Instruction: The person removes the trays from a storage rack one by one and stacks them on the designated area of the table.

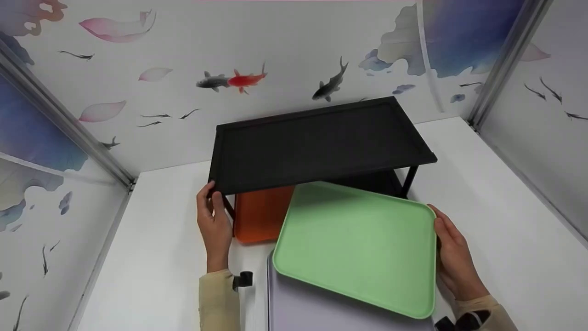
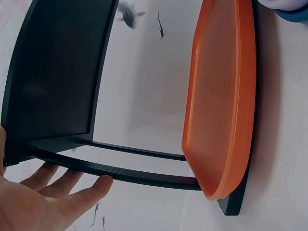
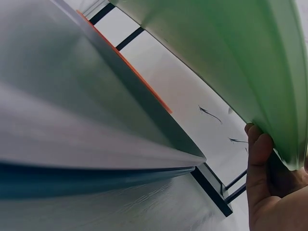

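Observation:
My right hand [image 1: 457, 259] grips the right edge of a light green tray [image 1: 363, 243], thumb on top. In the right wrist view, fingers [image 3: 260, 147] press against the tray's underside. The green tray is tilted, its far edge just under the upper shelf of a black two-tier rack [image 1: 317, 142]. My left hand [image 1: 214, 225] holds the front left corner of that upper shelf. In the left wrist view, its fingers [image 2: 86, 192] lie by the rack's side post. An orange tray [image 1: 259, 216] rests on the rack's lower tier, partly hidden behind the green one.
Below the green tray lies a pale lavender tray [image 1: 312, 305] with a blue tray [image 3: 86, 180] beneath it. The rack stands on a white table [image 1: 151, 257], close to the back wall [image 1: 275, 41], which is printed with fish. Side walls rise at left and right.

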A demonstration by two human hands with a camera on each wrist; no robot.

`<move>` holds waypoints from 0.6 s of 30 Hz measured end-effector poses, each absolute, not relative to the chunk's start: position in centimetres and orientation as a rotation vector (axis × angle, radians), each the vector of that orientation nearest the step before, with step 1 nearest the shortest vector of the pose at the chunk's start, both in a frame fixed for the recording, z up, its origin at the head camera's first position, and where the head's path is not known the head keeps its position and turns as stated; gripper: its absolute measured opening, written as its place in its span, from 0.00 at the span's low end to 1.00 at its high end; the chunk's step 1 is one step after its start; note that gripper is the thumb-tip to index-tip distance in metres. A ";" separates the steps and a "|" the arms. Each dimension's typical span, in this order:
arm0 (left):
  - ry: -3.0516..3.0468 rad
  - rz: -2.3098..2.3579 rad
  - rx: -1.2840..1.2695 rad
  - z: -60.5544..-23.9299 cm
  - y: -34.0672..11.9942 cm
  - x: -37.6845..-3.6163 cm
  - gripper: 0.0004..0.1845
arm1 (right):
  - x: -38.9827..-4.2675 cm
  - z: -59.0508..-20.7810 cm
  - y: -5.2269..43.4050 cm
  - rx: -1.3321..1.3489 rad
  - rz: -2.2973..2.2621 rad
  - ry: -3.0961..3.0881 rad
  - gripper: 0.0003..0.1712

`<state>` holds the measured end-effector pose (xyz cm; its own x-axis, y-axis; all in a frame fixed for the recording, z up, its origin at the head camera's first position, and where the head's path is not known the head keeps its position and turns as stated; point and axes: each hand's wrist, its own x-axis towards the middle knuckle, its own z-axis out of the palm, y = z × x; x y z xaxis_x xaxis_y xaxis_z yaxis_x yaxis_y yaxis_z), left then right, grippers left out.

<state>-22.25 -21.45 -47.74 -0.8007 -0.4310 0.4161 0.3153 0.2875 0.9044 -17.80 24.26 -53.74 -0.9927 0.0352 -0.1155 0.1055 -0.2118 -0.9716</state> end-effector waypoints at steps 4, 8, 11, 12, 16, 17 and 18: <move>-1.950 -1.570 0.097 -47.2 -21.2 -21.9 0.20 | -17.8 -53.8 24.3 0.183 -2.400 1.940 0.40; -1.955 -1.560 0.111 -48.4 -21.8 -22.6 0.20 | -17.8 -53.8 24.3 0.182 -2.387 1.950 0.40; -1.955 -1.556 0.108 -48.9 -22.1 -23.1 0.20 | -17.8 -53.8 24.3 0.189 -2.390 1.940 0.40; -1.954 -1.556 0.105 -49.0 -22.1 -23.1 0.20 | -17.8 -53.8 24.3 0.192 -2.390 1.940 0.40; -1.947 -1.564 0.093 -49.1 -22.3 -23.1 0.20 | -17.8 -53.7 24.2 0.197 -2.373 1.948 0.40; -1.947 -1.565 0.089 -49.1 -22.3 -23.0 0.20 | -17.8 -53.7 24.2 0.198 -2.361 1.960 0.40; -1.948 -1.564 0.088 -49.1 -22.3 -23.0 0.20 | -17.8 -53.7 24.2 0.195 -2.354 1.965 0.40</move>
